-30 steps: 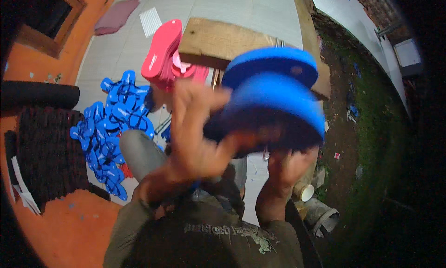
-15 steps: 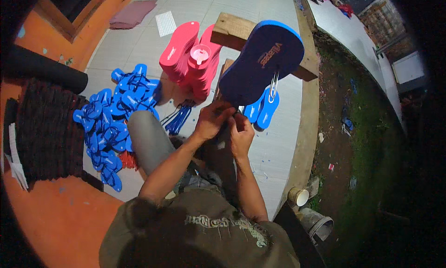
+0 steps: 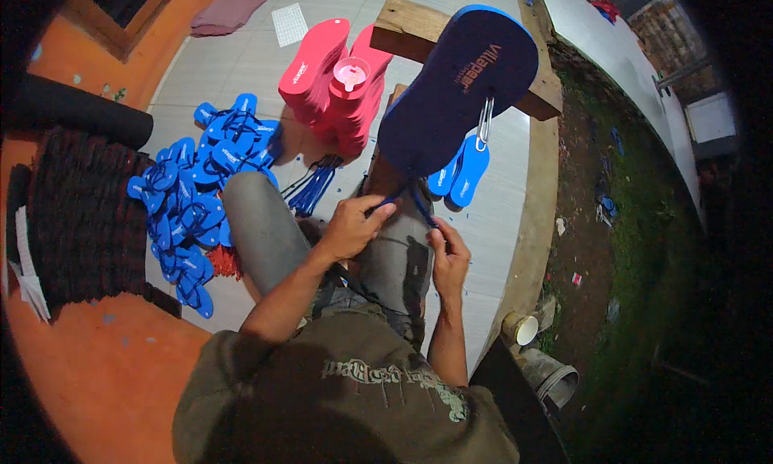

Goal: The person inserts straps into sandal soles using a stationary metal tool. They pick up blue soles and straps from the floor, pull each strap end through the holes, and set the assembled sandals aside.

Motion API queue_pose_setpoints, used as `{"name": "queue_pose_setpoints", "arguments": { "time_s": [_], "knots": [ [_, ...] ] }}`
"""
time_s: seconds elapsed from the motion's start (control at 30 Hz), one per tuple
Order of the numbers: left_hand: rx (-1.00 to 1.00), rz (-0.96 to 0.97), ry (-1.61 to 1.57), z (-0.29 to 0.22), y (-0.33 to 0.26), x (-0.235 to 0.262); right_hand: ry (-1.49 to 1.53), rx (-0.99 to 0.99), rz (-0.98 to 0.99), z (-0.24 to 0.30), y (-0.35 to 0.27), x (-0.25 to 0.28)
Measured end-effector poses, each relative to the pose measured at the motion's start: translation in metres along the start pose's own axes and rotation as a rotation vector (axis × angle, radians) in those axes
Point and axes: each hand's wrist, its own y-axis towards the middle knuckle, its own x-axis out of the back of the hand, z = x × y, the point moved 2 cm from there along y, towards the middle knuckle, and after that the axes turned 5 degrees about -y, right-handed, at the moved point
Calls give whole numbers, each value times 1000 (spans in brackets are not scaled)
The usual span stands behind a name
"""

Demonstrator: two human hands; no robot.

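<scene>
A dark blue flip-flop sole stands tilted up in front of me, its lower end at my knees. A metal hook tool hangs from its upper part. My left hand pinches one end of a blue strap at the sole's lower end. My right hand grips the strap's other end just below. Both hands rest over my grey-trousered legs.
A heap of finished blue flip-flops lies on the tiled floor at my left. A stack of pink soles stands ahead, with a wooden block beyond. Loose blue straps, two small blue soles, a white cup.
The blue sole has gone from close to the camera down to my knees. My hands have dropped with it and now hold the strap at its lower end.
</scene>
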Motion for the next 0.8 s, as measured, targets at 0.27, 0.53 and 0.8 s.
{"name": "queue_pose_setpoints", "arguments": {
  "time_s": [0.27, 0.53, 0.8],
  "knots": [
    [0, 526, -1564, -21, -16, 30, 172, -67, -79, 24, 0, 38],
    [-395, 50, -1202, -41, -15, 46, 88, -59, -16, 49, 2, 42],
    [-786, -62, 143, -96, -23, 18, -173, 645, 4, 142, 5, -12]
  ]
}}
